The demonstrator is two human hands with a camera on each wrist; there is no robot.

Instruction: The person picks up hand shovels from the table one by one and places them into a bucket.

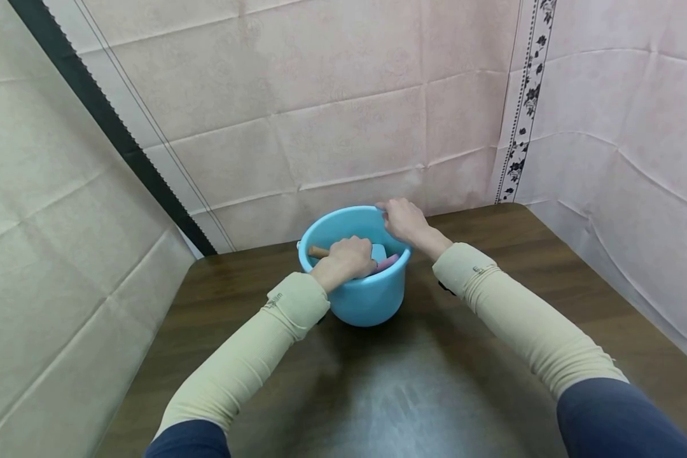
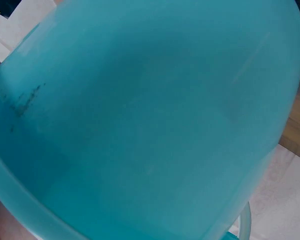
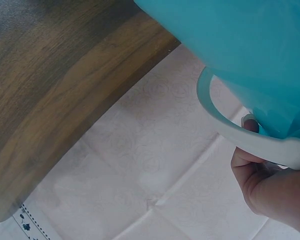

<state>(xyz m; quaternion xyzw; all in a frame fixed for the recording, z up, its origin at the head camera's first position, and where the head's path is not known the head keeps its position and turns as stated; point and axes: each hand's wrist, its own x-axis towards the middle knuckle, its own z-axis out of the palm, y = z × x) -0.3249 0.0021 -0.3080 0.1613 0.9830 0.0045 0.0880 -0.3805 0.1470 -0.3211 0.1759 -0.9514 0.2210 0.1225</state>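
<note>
A light blue bucket (image 1: 366,299) stands on the table near its back edge. My left hand (image 1: 350,257) reaches over the near rim into it, knuckles up and fingers hidden from view. Beside that hand inside lie a wooden handle (image 1: 319,252), a pink rod-like piece (image 1: 386,263) and a blue block-like piece (image 1: 379,252). At the far right rim, my right hand (image 1: 403,221) grips the bucket's edge. The right wrist view has the right hand's (image 3: 275,192) fingers bent at the rim by the bucket's pale carrying handle (image 3: 250,140). Only bucket wall (image 2: 155,115) fills most of the left wrist view.
The dark brown wooden table (image 1: 412,394) has its back edge close behind the bucket. Pale patterned cloth (image 1: 343,114) hangs behind and on both sides. A black strip (image 1: 114,127) runs down the cloth at left, a floral border (image 1: 527,108) at right.
</note>
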